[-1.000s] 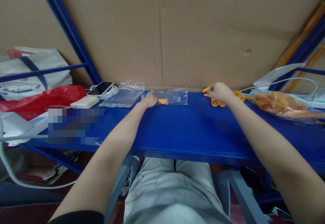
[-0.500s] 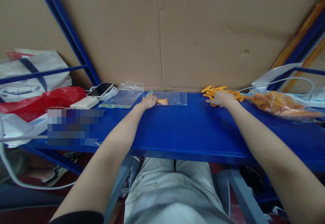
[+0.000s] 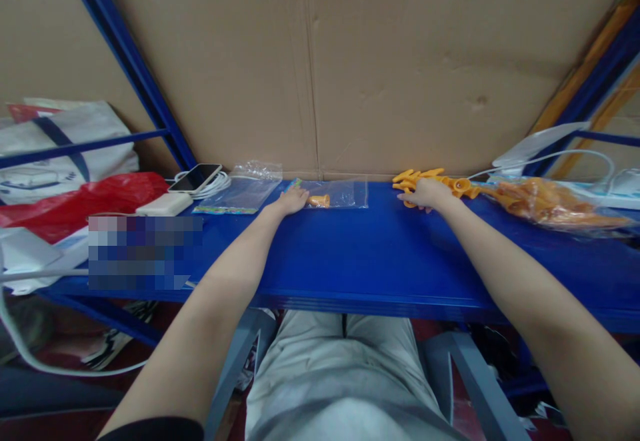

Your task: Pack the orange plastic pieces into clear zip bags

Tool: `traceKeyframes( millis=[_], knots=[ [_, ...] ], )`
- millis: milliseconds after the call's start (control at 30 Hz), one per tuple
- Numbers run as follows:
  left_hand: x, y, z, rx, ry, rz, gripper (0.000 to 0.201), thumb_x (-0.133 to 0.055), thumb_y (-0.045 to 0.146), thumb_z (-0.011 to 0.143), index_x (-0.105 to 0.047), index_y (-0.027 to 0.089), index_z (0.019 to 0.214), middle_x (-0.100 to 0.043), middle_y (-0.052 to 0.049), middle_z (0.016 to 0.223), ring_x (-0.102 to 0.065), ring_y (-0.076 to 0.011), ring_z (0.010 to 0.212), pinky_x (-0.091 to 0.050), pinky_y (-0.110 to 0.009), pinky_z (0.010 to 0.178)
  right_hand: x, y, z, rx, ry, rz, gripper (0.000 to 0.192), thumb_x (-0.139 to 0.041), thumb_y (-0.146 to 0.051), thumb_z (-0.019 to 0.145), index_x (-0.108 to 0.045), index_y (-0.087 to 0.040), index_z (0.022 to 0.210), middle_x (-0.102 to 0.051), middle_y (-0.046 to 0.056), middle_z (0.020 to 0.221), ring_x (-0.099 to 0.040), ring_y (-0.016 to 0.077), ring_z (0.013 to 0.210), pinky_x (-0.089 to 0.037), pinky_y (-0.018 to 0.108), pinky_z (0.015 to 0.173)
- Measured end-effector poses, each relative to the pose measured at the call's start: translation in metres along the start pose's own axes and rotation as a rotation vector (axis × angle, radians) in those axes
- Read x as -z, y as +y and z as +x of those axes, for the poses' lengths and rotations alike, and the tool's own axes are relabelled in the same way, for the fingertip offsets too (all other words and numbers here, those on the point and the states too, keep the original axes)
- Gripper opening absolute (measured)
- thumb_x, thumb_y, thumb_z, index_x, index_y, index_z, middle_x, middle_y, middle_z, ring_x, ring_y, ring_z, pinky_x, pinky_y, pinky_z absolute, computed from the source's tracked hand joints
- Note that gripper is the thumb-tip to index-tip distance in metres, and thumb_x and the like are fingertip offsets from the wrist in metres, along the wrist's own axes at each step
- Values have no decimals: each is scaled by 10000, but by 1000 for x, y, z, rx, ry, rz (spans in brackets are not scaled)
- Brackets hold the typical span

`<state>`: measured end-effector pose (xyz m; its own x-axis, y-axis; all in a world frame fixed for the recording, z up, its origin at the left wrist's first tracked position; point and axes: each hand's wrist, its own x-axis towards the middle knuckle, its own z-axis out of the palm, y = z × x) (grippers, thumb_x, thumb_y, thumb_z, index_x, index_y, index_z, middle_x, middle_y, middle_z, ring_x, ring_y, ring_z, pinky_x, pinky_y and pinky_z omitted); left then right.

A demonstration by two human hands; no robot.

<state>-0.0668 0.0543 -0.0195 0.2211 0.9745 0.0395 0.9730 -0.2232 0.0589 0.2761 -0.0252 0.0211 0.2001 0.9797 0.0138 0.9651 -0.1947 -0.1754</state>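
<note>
My left hand (image 3: 293,198) rests on the left end of a small clear plastic bag (image 3: 340,192) lying flat on the blue shelf (image 3: 370,254). One orange plastic piece (image 3: 319,200) lies inside that bag, just right of my fingers. My right hand (image 3: 426,194) lies palm down over a small heap of orange plastic pieces (image 3: 425,177) near the cardboard back wall. Some pieces stick out past its fingers. Whether its fingers pinch one of them is hidden.
A stack of empty clear bags (image 3: 243,188) lies left of my left hand. Beyond it are a phone (image 3: 197,177), a white power bank (image 3: 160,204) and a red bag (image 3: 75,201). A large clear bag of orange pieces (image 3: 550,206) and white cables lie at the right.
My right hand has slid a little left and toward me over the orange heap, uncovering pieces behind it. My left hand has stayed on the bag.
</note>
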Motion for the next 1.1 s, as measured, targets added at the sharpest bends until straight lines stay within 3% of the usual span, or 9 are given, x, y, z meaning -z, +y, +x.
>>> traceKeyframes(
  millis=[167,267,367,533,633,733,900,1100],
  knots=[
    [1,1,-1,-11,-15,-20,611,-128,412,1016,-389,166,1511,-259,-129,1628,-196,-242,1517,-246,-441,1186,-4,-7,-5,23,79,-101,364,-705,-450,788,-729,-129,956,-707,203,1037,-633,392,1116,-493,543,921],
    [2,2,-3,-26,-3,-22,608,-138,415,1014,-389,173,1511,-290,-124,1618,-198,-241,1516,-243,-437,1188,-4,-7,-4,19,103,-87,307,-656,-382,819,-726,-132,981,-693,210,1106,-611,401,1162,-491,535,933],
    [3,2,-5,-33,-3,-20,607,-135,405,1013,-406,167,1501,-283,-121,1621,-191,-235,1518,-239,-423,1191,0,-5,-4,-6,120,-17,270,-610,-382,859,-720,-141,912,-711,184,938,-654,386,1079,-510,511,904],
    [3,1,-5,-32,-6,-24,611,-148,445,1012,-426,186,1491,-300,-115,1616,-208,-247,1514,-238,-434,1190,5,-2,-1,-93,91,291,357,-559,-429,915,-657,-115,777,-607,115,590,-686,267,658,-565,393,681],
    [2,2,-4,-28,-4,-32,611,-151,445,1012,-427,184,1491,-304,-120,1614,-208,-254,1513,-241,-444,1188,3,-2,2,-147,105,613,246,-589,-365,902,-628,-132,835,-601,58,572,-619,184,504,-548,312,541],
    [4,4,-6,-21,-13,-38,600,-143,401,1014,-423,173,1492,-272,-119,1626,-183,-248,1520,-247,-441,1187,2,-2,1,-199,49,848,199,-582,-334,907,-611,-138,884,-614,39,586,-608,157,471,-527,268,484],
    [8,7,-11,-20,-37,-30,589,-143,329,1009,-440,135,1478,-245,-128,1633,-167,-236,1524,-245,-423,1192,5,8,0,-187,31,982,185,-537,-313,925,-595,-139,899,-600,32,617,-519,107,430,-449,229,425],
    [4,4,-7,-31,-2,-14,600,-161,401,1011,-455,150,1470,-331,-116,1602,-241,-226,1503,-230,-373,1195,10,18,2,5,19,1088,124,-611,-251,836,-609,-204,951,-622,25,716,-467,108,472,-419,249,448]
  ],
)
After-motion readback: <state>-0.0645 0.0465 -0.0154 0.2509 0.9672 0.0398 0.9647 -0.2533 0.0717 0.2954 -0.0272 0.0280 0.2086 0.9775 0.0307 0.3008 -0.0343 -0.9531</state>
